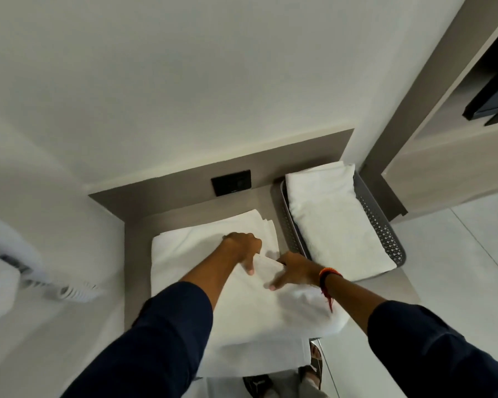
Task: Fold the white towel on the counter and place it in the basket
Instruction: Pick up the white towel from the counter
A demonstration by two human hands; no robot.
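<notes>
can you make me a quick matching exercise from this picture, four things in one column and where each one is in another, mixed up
Things:
1. towel being folded
2. folded towel
3. black wall plate
4. red and black wristband

Places:
A. on the panel behind the counter
B. in the grey basket
C. on the right arm, by the right hand
D. on the counter, under the left hand

Pairs: 1-D, 2-B, 3-A, 4-C
</notes>
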